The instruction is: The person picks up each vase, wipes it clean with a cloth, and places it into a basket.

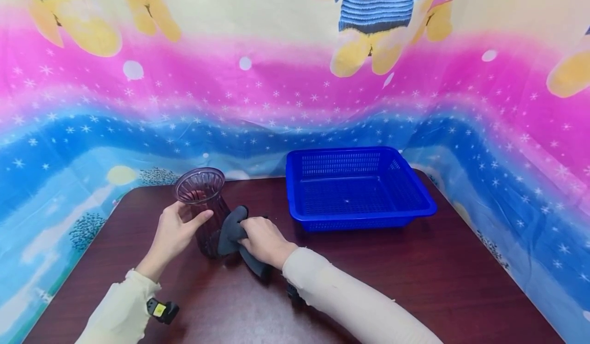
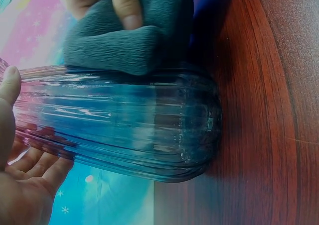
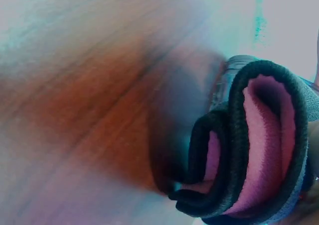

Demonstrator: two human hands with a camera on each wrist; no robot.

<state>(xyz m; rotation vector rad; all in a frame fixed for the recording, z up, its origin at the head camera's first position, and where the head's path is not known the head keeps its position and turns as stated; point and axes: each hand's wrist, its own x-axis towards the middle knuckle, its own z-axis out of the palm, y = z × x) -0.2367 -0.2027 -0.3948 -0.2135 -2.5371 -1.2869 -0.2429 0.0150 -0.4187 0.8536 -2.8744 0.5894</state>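
Note:
A ribbed, purple-tinted glass vase (image 1: 213, 231) with a flared rim leans a little to the left, its base at the table. My left hand (image 1: 172, 234) grips it below the rim, thumb on the near side and fingers round the far side, as the left wrist view shows. In my right hand (image 1: 266, 239) is a bunched dark grey cloth (image 1: 229, 234), held against the vase's right side. Folds of this cloth (image 3: 264, 150) fill the lower right of the right wrist view and show a pink underside.
A blue plastic basket (image 1: 364, 222) with perforated walls stands at the back right of the dark red-brown wooden table (image 1: 369, 272). Behind the table hangs a patterned curtain (image 1: 276, 93). A black wrist device (image 1: 162, 310) sits at the left sleeve.

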